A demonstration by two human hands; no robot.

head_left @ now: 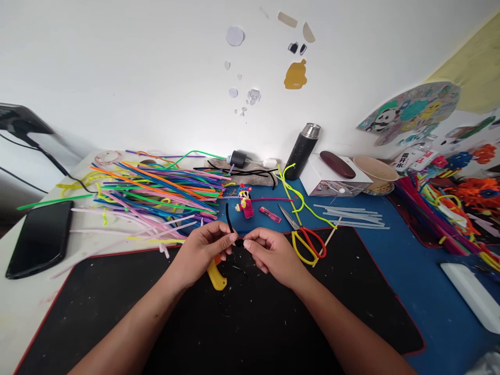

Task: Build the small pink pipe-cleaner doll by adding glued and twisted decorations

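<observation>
Black and fuzzy, a pipe cleaner (228,219) is being held between both hands, just above the far edge of the black mat (117,312). It is being pinched by the left hand (205,251), thumb and forefinger pressed together on it, and one end is being left to stick up and away from those fingers in a slight curve. The other end is being gripped by the right hand (269,252), fingertips clamped tight on it, with the remaining fingers being kept curled toward the palm. The hands are being held almost tip to tip, so only a short dark stretch of stem is being shown between them.

A yellow handle (217,278) is being partly covered by the left hand as it lies on the mat beneath. Just beside the right hand, scissors (307,242) with red and yellow loops are being rested across the mat's edge, blades pointing away. Beyond the hands, on the blue mat (410,271), a pink lighter (270,214) and a small doll (245,200) are being kept close together. A heap of coloured pipe cleaners (156,192) is being spread out at the left, a dark phone (39,237) is being left well apart at the table's edge, and a black flask (301,151) is being stood upright by the wall.
</observation>
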